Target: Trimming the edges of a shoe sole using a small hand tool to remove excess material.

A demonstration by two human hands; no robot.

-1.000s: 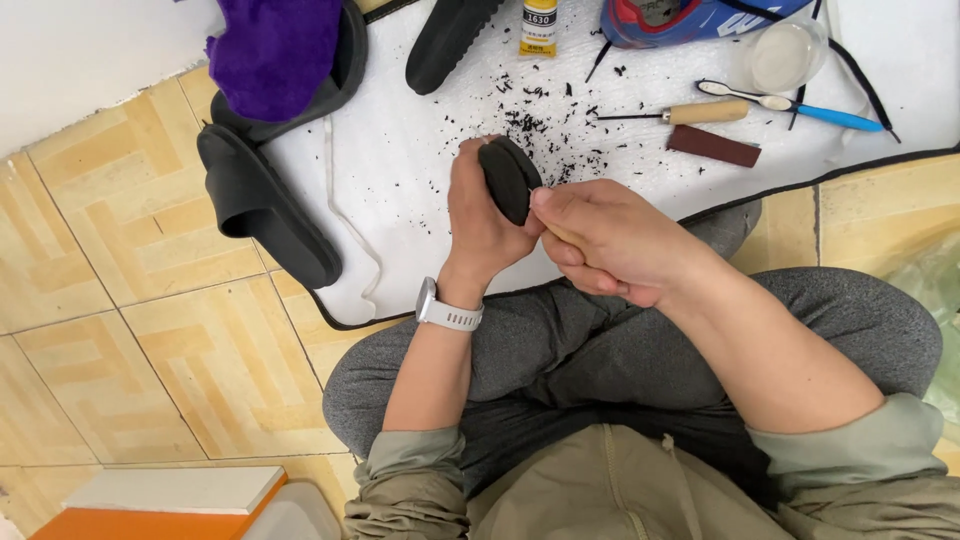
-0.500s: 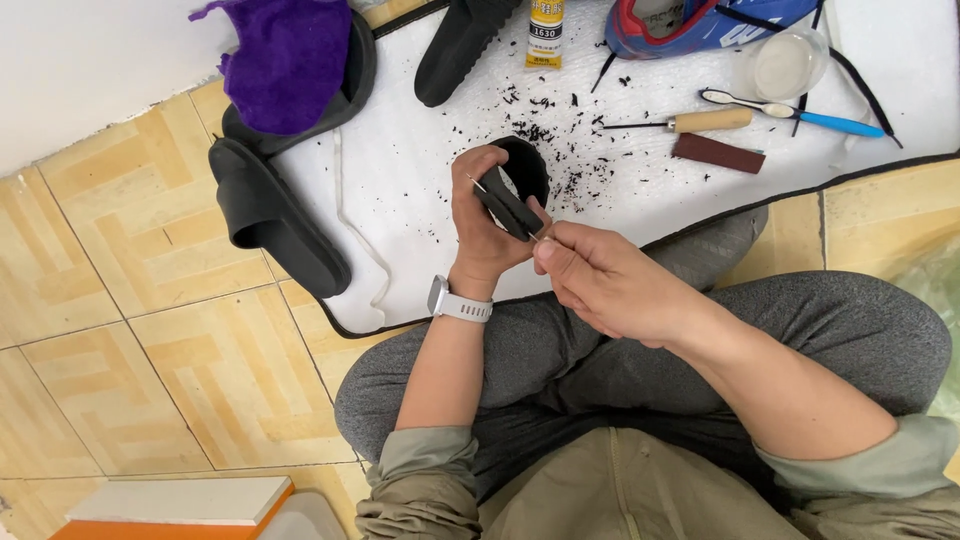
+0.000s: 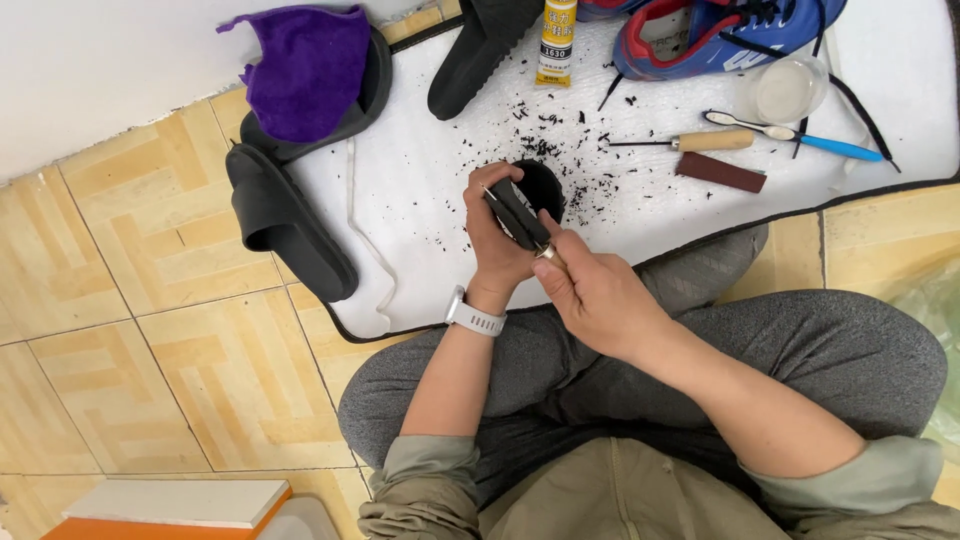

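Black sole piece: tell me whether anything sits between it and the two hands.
Nothing visible does. The left hand already holds the black sole piece, and the right hand presses a small metal-tipped tool straight against it, above the white mat.

Black rubber piece (image 3: 540,190) in left hand (image 3: 497,235): a second ago lay flat-on to camera under thumb, dark oval face showing; now turned, round hollow side visible behind fingers. Right hand (image 3: 590,290): earlier closed beside piece, tool hidden; now thin dark tool (image 3: 517,215) with brass ferrule shows, laid slantwise across left-hand fingers, tip up-left. Left-hand grip shifted: thumb now curls over top.
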